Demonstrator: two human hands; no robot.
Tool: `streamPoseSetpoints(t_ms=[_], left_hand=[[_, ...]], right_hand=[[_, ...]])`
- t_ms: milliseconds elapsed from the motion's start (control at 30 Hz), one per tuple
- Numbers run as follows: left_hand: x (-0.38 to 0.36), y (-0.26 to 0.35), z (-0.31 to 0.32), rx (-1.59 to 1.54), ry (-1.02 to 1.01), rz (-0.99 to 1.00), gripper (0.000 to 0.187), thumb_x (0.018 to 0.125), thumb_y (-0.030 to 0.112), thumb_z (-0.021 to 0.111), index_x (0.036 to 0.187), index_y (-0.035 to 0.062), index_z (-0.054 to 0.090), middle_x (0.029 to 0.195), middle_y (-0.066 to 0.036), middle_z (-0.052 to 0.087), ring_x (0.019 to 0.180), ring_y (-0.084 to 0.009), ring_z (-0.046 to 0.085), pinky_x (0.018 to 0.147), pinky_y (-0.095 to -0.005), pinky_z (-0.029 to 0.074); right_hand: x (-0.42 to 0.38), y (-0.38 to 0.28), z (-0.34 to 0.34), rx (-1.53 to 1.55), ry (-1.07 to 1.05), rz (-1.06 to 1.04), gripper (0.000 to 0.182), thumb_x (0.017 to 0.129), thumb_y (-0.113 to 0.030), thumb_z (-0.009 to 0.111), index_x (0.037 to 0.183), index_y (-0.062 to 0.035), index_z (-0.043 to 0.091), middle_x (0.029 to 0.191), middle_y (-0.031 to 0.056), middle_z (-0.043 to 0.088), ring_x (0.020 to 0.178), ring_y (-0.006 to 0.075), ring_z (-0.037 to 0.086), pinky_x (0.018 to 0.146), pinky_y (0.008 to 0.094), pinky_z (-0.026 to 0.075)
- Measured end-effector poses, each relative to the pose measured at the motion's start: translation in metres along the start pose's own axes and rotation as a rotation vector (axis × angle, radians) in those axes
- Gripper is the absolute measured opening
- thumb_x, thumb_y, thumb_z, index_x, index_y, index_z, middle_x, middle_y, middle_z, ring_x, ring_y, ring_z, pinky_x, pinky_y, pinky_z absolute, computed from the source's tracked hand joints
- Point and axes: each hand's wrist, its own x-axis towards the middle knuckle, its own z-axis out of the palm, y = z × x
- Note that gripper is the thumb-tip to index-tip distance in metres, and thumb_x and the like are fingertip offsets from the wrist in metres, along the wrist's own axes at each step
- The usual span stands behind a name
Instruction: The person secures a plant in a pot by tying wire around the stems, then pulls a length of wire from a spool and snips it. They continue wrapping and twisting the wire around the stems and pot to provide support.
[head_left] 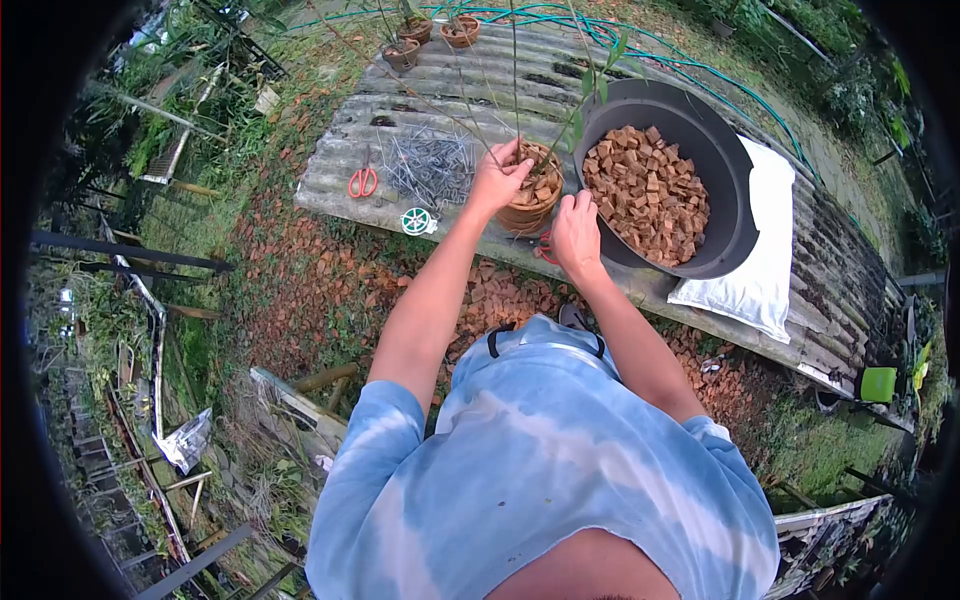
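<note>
A clay pot (528, 215) filled with brown chunks stands near the front edge of the corrugated table, and a thin leafy plant rises from it. My left hand (499, 178) is at the pot's left rim, its fingers closed around something I cannot make out beside the stem. Just right of the pot is my right hand (577, 232), fingers curled together; what they hold, if anything, is hidden. Red-handled pliers (545, 248) lie below the pot, partly hidden. A large black tub (735, 190) to the right contains many brown chunks (650, 195).
On the corrugated table (340, 150) lie red-handled scissors (363, 181), a pile of metal wires (430, 165) and a green-and-white wire spool (418, 221). Small pots (401, 55) stand at the back. A white sack (755, 290) lies beside the tub, and a green hose (690, 65) runs behind.
</note>
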Motion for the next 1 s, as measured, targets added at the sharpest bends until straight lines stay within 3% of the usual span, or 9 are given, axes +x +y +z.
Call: streamPoseSetpoints(t_ms=[100, 300, 467, 567, 667, 733, 800, 867, 1000], left_hand=[[-0.004, 0.014, 0.001, -0.016, 0.009, -0.063, 0.061, 0.094, 0.011, 0.077, 0.146, -0.0024, 0.049, 0.123, -0.018, 0.067, 0.112, -0.0245, 0.069, 0.094, -0.0341, 0.058], [-0.010, 0.013, 0.007, -0.184, 0.105, -0.010, 0.063, 0.094, 0.010, 0.076, 0.145, -0.0003, 0.039, 0.127, -0.019, 0.064, 0.108, -0.0245, 0.070, 0.092, -0.0363, 0.059], [-0.011, 0.037, 0.004, -0.089, 0.058, -0.058, 0.070, 0.096, 0.011, 0.076, 0.153, 0.0009, 0.037, 0.131, -0.020, 0.065, 0.110, -0.0242, 0.071, 0.091, -0.0344, 0.058], [-0.011, 0.045, 0.002, -0.055, -0.009, -0.093, 0.068, 0.096, 0.012, 0.075, 0.154, 0.0031, 0.041, 0.130, -0.017, 0.066, 0.109, -0.0228, 0.072, 0.090, -0.0335, 0.058], [-0.008, 0.031, 0.003, -0.130, 0.039, -0.083, 0.056, 0.095, 0.019, 0.078, 0.145, 0.0081, 0.056, 0.126, -0.013, 0.068, 0.106, -0.0217, 0.072, 0.087, -0.0338, 0.059], [-0.008, 0.018, -0.003, -0.150, -0.004, 0.081, 0.056, 0.094, 0.020, 0.078, 0.144, 0.0084, 0.057, 0.123, -0.012, 0.071, 0.103, -0.0196, 0.073, 0.085, -0.0324, 0.058], [-0.009, 0.005, -0.006, -0.107, -0.014, 0.102, 0.054, 0.095, 0.020, 0.079, 0.143, 0.0075, 0.059, 0.118, -0.010, 0.073, 0.101, -0.0168, 0.073, 0.084, -0.0306, 0.058], [-0.004, -0.008, -0.008, 0.000, 0.016, -0.011, 0.049, 0.095, 0.018, 0.078, 0.140, 0.0055, 0.062, 0.111, -0.006, 0.076, 0.098, -0.0134, 0.073, 0.083, -0.0284, 0.057], [-0.005, 0.004, 0.001, -0.150, 0.023, -0.081, 0.038, 0.102, 0.020, 0.070, 0.136, 0.0031, 0.066, 0.106, -0.002, 0.077, 0.093, -0.0090, 0.071, 0.082, -0.0252, 0.055]], right_hand=[[-0.007, 0.006, 0.007, 0.085, 0.117, -0.114, 0.012, 0.090, -0.001, 0.058, 0.100, 0.0044, 0.054, 0.107, 0.0233, 0.050, 0.096, 0.0424, 0.057, 0.084, 0.0505, 0.051], [0.000, 0.017, 0.023, 0.288, 0.257, -0.215, 0.009, 0.096, -0.002, 0.058, 0.101, 0.0042, 0.053, 0.102, 0.0237, 0.051, 0.093, 0.0446, 0.055, 0.083, 0.0520, 0.047], [0.001, 0.024, 0.028, 0.427, 0.181, -0.169, 0.016, 0.095, -0.001, 0.059, 0.106, 0.0049, 0.050, 0.112, 0.0277, 0.051, 0.104, 0.0485, 0.055, 0.091, 0.0535, 0.047], [-0.002, 0.023, 0.025, 0.430, 0.210, -0.180, 0.016, 0.094, 0.000, 0.060, 0.106, 0.0051, 0.050, 0.113, 0.0276, 0.051, 0.103, 0.0486, 0.055, 0.089, 0.0533, 0.048], [-0.004, 0.016, 0.018, 0.479, 0.215, -0.201, 0.015, 0.094, 0.001, 0.060, 0.106, 0.0052, 0.050, 0.113, 0.0277, 0.051, 0.100, 0.0488, 0.056, 0.087, 0.0529, 0.049], [-0.003, 0.017, 0.021, 0.524, 0.212, -0.215, 0.014, 0.095, 0.001, 0.060, 0.105, 0.0051, 0.052, 0.111, 0.0264, 0.052, 0.098, 0.0474, 0.057, 0.085, 0.0520, 0.050], [0.000, 0.018, 0.028, 0.566, 0.212, -0.231, 0.011, 0.095, 0.000, 0.061, 0.104, 0.0046, 0.055, 0.107, 0.0237, 0.053, 0.095, 0.0445, 0.058, 0.081, 0.0503, 0.051], [0.004, 0.021, 0.032, 0.575, 0.176, -0.230, 0.011, 0.096, 0.000, 0.061, 0.104, 0.0040, 0.056, 0.107, 0.0236, 0.053, 0.095, 0.0446, 0.059, 0.082, 0.0504, 0.051], [0.013, 0.023, 0.038, 0.513, 0.134, -0.266, 0.011, 0.096, -0.001, 0.060, 0.105, 0.0030, 0.056, 0.108, 0.0235, 0.054, 0.095, 0.0456, 0.059, 0.082, 0.0506, 0.051]])
